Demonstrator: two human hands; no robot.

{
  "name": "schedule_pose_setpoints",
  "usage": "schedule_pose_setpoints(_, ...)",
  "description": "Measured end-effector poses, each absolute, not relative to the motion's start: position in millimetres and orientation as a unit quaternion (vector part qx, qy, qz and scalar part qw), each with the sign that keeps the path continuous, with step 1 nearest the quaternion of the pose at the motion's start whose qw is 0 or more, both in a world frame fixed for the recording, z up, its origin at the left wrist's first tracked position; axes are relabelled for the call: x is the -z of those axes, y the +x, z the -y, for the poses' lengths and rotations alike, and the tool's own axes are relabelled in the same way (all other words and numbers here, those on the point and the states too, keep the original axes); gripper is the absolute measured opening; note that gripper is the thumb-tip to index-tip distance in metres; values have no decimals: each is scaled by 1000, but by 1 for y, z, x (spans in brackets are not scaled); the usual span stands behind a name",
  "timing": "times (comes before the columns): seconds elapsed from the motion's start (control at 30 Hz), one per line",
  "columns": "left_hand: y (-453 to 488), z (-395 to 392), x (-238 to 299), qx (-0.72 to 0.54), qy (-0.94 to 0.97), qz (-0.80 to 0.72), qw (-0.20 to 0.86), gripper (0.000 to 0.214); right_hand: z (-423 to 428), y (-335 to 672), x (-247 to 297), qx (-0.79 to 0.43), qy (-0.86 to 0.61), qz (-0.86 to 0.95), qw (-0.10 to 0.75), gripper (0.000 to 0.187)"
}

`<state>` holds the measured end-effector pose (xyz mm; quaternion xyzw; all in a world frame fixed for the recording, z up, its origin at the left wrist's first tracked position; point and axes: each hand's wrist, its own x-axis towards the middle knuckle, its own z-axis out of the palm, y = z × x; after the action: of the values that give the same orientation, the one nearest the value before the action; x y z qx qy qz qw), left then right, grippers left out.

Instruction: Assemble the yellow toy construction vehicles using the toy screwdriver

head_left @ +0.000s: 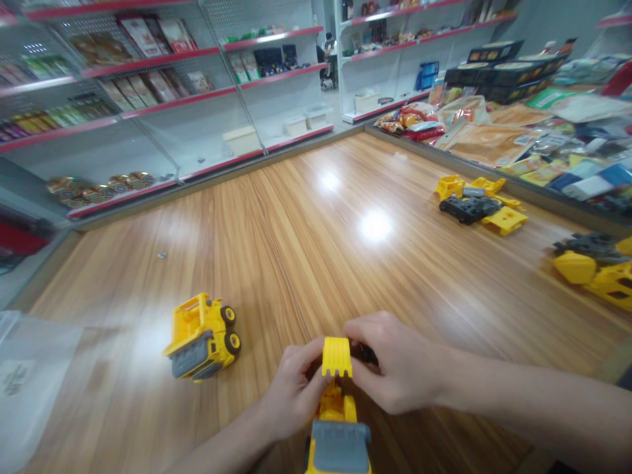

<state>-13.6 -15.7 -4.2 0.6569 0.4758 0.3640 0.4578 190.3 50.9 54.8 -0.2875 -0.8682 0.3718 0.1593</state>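
Note:
Near the bottom edge of the head view is a yellow toy excavator [342, 447] with a grey cab front and a toothed yellow bucket [336, 356] pointing away from me. My left hand [296, 392] is closed, thumb and fingers pinching the excavator's arm just left of the bucket. On the other side my right hand [395, 362] is curled closed against the bucket, around a dark part mostly hidden by its fingers. Left of my hands, a yellow toy dump truck [203, 339] with grey panels and black wheels lies on its side on the wooden table [276, 263].
Loose yellow and black toy vehicle parts [476, 204] lie at the right, with another yellow toy vehicle [597, 270] by the right edge. A clear plastic bin [34, 388] stands at left. A small metal piece [162, 255] is on the table. Bagged goods [494, 141] and shelves [162, 59] lie beyond.

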Motion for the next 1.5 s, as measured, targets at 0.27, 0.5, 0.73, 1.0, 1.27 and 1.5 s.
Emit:
schedule_pose_setpoints(0.27, -13, 14, -1, -393, 712, -427, 396, 17, -50, 191, -55, -358, -241, 880, 199, 10)
schedule_pose_setpoints(0.5, -16, 16, 7, -476, 698, -415, 337, 45, -48, 189, -58, -419, -180, 842, 288, 12)
schedule_pose_setpoints(0.73, -13, 7, -3, -514, 711, -384, 289, 39, -46, 190, -54, -398, -157, 845, 321, 11)
schedule_pose_setpoints(1.0, -13, 10, 5, -505, 724, -378, 279, 39, -45, 189, -53, -379, -148, 846, 345, 14)
schedule_pose_setpoints(1.27, -13, 11, -2, -461, 753, -382, 274, 33, -44, 190, -53, -335, -162, 875, 310, 15)
schedule_pose_setpoints(1.5, -18, 12, 4, -457, 760, -376, 269, 35, -41, 191, -66, -496, -221, 806, 236, 15)
